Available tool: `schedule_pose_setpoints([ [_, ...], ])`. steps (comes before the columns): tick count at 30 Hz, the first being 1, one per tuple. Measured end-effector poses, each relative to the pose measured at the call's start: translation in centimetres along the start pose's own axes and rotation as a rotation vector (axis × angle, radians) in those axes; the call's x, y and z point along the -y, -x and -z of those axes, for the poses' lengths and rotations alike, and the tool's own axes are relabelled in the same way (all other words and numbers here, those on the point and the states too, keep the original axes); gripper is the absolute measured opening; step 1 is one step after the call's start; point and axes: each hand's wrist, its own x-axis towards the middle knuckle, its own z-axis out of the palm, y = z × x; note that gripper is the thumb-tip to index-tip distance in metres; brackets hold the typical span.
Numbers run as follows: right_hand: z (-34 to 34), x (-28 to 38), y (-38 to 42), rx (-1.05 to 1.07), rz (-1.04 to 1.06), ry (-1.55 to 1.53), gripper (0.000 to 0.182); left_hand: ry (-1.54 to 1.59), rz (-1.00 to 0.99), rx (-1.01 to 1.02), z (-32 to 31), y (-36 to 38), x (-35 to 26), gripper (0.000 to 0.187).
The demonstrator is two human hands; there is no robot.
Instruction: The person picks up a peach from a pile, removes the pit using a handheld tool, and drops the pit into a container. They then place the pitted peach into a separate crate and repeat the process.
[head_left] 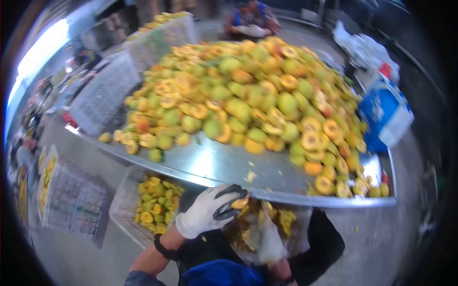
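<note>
My left hand [206, 212], in a white glove with dark fingertips, is raised at the near edge of the metal table [191, 164]. Its fingers are closed around an orange-yellow peach piece [240, 202]. Lower and to the right, my right hand [271, 240] is a pale gloved blur over a container [299, 238] of yellow-brown scraps. Motion smear hides its fingers and anything in them. A large heap of peaches [241, 107], some whole and green-yellow, many halved with pit hollows showing, covers most of the tabletop.
A crate of peach pieces [128, 217] stands below the table at left, beside another crate [74, 202]. Pale crates [107, 93] line the table's left end. A blue-and-white bag [381, 112] sits at the right edge. Another person [250, 21] is across the table.
</note>
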Motion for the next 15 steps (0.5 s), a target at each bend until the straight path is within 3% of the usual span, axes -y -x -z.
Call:
schedule_pose_setpoints([
  [1,-2.6,3.7,0.6,0.093,-0.086,-0.229,0.048,-0.022,-0.044,0.071,-1.5,0.8,-0.3,0.057],
  [2,-2.4,2.9,0.4,0.048,0.06,0.049,0.045,0.009,-0.048,0.095,-2.9,1.3,-0.9,0.058],
  [4,-2.8,2.5,0.4,-0.061,0.163,0.153,0.037,-0.021,-0.068,0.144,-4.9,2.3,-1.4,0.064],
  [8,-4.0,3.4,2.5,-0.077,0.124,-0.188,0.032,0.997,0.355,-0.048,-7.9,4.7,-0.5,0.066],
  [9,-3.8,3.0,2.5,-0.068,0.079,-0.223,0.031,0.951,0.331,-0.184,-9.9,5.3,0.0,0.066],
  [11,-3.4,2.3,2.5,-0.045,-0.006,-0.297,0.03,1.026,0.485,-0.326,-12.7,6.0,0.1,0.064],
  [12,-3.5,2.3,2.5,-0.084,0.089,-0.106,0.029,1.246,0.749,-0.278,-13.5,6.6,0.4,0.06],
  [15,-3.3,1.9,1.4,-0.207,0.205,0.234,0.028,1.43,0.699,-0.354,-14.0,6.2,-0.5,0.044],
])
